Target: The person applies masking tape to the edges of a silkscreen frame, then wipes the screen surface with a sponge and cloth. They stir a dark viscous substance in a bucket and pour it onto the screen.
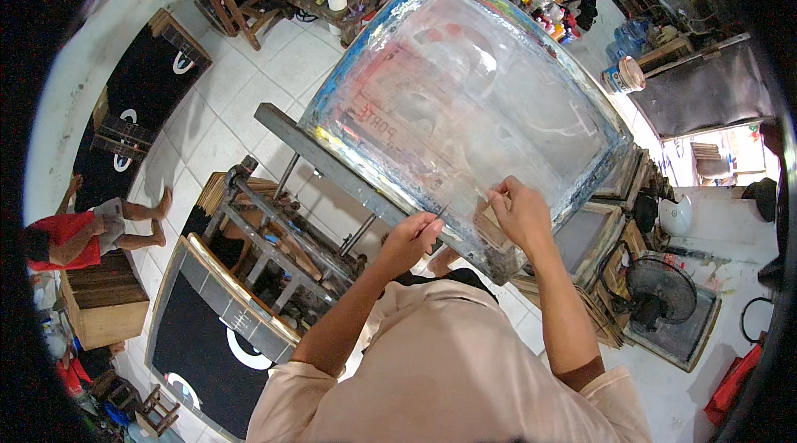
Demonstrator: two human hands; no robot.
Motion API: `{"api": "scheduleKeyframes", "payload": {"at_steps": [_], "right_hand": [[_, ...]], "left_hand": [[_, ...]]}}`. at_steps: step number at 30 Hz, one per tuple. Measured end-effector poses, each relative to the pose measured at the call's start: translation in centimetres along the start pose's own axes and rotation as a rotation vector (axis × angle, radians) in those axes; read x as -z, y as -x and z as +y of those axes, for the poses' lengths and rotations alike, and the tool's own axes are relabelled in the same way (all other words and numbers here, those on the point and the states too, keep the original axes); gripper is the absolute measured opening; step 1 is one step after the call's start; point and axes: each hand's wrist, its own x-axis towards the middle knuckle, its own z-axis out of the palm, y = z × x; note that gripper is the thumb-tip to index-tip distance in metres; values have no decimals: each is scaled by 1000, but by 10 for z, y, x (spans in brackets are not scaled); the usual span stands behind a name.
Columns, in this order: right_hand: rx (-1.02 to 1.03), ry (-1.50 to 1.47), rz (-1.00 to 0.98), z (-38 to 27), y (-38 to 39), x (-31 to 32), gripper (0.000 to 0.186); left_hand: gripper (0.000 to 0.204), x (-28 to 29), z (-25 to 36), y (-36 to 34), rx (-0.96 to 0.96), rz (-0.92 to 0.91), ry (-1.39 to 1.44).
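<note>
The large paint-stained wooden screen-printing frame with translucent mesh [465, 102] leans on a grey metal stand [332, 165], its near edge pinched by the right hand [519, 215] while the left hand [411, 235] grips a thin pointed tool [438, 213] whose tip could tear the mesh.

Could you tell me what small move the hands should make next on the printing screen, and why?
Probably draw the thin tool in the left hand a little further along the screen near its lower edge, while the right hand steadies it; the tip already rests on the mesh there.
</note>
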Motion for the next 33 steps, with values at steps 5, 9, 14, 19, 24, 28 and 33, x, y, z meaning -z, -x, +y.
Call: {"api": "scheduleKeyframes", "payload": {"at_steps": [5,9,14,19,24,28,33], "right_hand": [[34,28,-10,3,-6,3,24],[31,-6,-9,5,-6,2,25],[18,-18,-19,5,-5,1,26],[13,-3,-26,5,-5,1,25],[7,41,-47,7,-5,1,24],[-37,112,-92,28,5,17,26],[-178,-92,-156,70,36,33,29]], "left_hand": [[36,13,11,-9,172,-60,234],[38,10,21,-19,180,15,284],[37,-3,31,-30,205,58,255],[33,-13,33,-37,198,60,302],[38,-12,26,-39,151,64,282],[40,-12,13,-18,70,64,118],[36,-1,15,-5,-390,187,-643]]}}
